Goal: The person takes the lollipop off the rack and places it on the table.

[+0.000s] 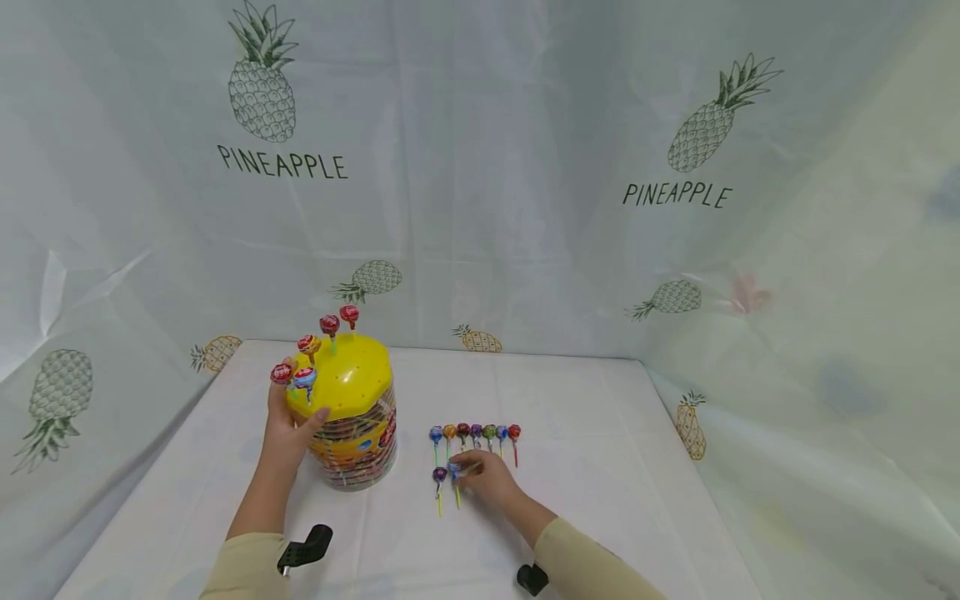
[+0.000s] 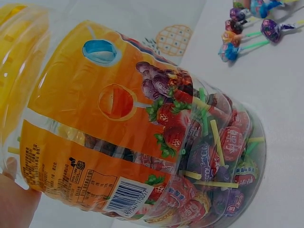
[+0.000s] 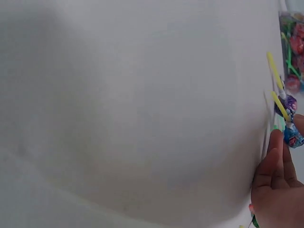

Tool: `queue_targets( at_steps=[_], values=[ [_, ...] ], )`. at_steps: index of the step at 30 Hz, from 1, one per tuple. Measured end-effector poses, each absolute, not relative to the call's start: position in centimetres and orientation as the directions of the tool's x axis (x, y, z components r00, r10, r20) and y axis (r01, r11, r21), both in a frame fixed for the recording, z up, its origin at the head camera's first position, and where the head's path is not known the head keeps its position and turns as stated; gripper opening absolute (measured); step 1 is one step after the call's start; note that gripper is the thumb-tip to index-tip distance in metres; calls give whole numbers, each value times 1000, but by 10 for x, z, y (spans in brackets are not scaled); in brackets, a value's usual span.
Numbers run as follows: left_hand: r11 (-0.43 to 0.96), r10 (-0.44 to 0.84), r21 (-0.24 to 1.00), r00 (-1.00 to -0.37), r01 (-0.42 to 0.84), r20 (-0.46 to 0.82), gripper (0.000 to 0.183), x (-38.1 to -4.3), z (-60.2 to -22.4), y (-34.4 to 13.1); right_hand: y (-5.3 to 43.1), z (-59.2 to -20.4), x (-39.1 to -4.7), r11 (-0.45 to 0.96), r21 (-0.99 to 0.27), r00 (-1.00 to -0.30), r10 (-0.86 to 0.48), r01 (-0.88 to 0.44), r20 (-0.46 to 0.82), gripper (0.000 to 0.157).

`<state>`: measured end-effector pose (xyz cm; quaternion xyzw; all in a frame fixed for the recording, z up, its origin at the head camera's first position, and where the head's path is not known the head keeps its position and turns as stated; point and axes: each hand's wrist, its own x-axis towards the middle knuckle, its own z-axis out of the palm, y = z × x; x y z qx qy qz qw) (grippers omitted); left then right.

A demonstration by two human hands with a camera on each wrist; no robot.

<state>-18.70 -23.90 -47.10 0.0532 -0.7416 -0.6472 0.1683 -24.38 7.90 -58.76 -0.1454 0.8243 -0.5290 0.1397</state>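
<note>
A clear plastic jar [image 1: 356, 450] of wrapped lollipops stands on the left of the table under a yellow lid [image 1: 352, 375]. My left hand [image 1: 288, 429] grips it at the lid's left side, thumb at the near rim. Several lollipops stick up from holes in the lid, among them a blue one [image 1: 305, 379]. In the left wrist view the jar's orange label [image 2: 114, 104] fills the middle. My right hand [image 1: 487, 477] pinches a blue-wrapped lollipop [image 3: 293, 136] by its head, low over the table. Directly left of that lies a purple lollipop [image 1: 439, 475].
Behind my right hand several lollipops lie side by side in a row, ending at a red one [image 1: 514, 432]. The white table [image 1: 585, 467] meets a pineapple-print curtain [image 1: 487, 208] at the back. Both sleeves carry black wrist mounts.
</note>
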Motion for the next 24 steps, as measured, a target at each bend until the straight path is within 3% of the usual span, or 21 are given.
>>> queue_targets(
  at_steps=[24],
  values=[
    [128, -305, 979, -933, 160, 192, 90, -189, -474, -239, 76, -594, -241, 546, -797, -905, -424, -256, 0, 28]
  ],
)
